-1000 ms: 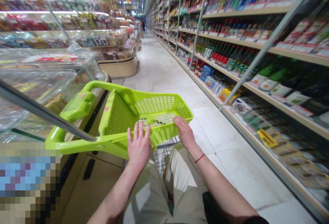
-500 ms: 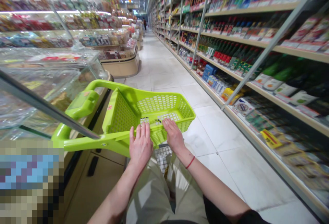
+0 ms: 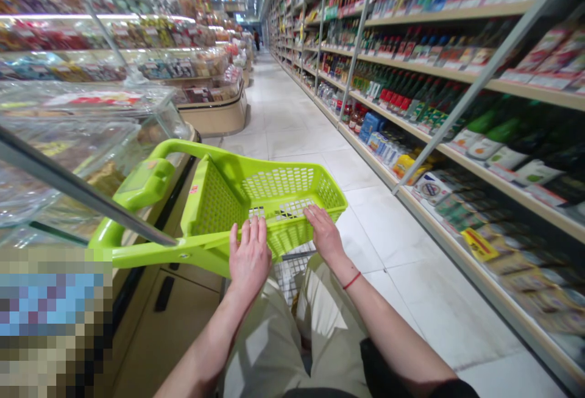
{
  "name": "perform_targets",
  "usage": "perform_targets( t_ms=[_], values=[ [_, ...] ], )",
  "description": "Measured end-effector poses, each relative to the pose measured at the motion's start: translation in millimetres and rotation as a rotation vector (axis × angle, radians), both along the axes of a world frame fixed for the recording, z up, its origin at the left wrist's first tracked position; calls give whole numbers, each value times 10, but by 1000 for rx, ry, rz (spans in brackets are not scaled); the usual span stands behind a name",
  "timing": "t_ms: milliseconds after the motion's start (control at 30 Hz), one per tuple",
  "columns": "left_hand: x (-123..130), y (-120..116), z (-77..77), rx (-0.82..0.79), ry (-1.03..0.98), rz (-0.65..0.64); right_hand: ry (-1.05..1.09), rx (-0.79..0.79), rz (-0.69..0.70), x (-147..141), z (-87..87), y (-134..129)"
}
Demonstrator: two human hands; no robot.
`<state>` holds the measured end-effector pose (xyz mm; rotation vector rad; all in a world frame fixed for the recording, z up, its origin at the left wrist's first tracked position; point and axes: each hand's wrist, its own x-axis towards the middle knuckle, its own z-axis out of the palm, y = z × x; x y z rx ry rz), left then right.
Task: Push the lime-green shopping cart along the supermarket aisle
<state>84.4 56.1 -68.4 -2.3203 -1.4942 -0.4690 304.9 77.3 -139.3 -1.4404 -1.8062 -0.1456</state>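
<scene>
A bright green shopping cart (image 3: 214,203) with a perforated plastic basket stands sideways before my legs, its handle to the left. My left hand (image 3: 250,253) lies over the near rim of the basket, fingers together and bent over the edge; its thumb is hidden. Farther right on that same rim rests my right hand (image 3: 325,231), its fingers hooked over the edge, with a red cord (image 3: 351,280) around the wrist. Through the holes of the basket floor, patches of the ground show. Below the basket a wire lower rack (image 3: 290,279) is partly visible between my knees.
Shelves (image 3: 411,69) of bottles, jars and packets line the right side. A glass-fronted display counter (image 3: 155,111) with bagged goods stands close on the left, beside the cart's handle. The pale tiled aisle (image 3: 287,105) runs ahead, with a distant person (image 3: 256,39) in it.
My right hand has slid to the right along the basket rim, away from my left hand. The left hand and the cart have stayed nearly in place.
</scene>
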Motion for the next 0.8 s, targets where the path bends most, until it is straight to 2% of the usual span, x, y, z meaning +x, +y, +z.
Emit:
perform_targets(
  t_ms=[67, 133, 300, 400, 500, 700, 800],
  values=[
    [6, 1, -5, 3, -10, -1, 20, -19, -32, -10, -7, -5],
    [11, 3, -10, 6, -12, -1, 16, -21, -25, -148, 23, -16],
    [1, 3, -9, 14, 6, -2, -50, 3, 148, -722, 206, -66],
    [-10, 3, -10, 18, 21, -5, -73, 8, 204, -854, 263, -83],
    [-14, 8, -22, 24, 27, 0, -81, 17, 190, -703, 205, -77],
    [3, 16, -22, 28, -1, 1, -30, 42, 35, -28, -25, -42],
    [15, 12, -6, 19, 3, 6, -6, 33, -34, 83, -46, -37]
  ],
)
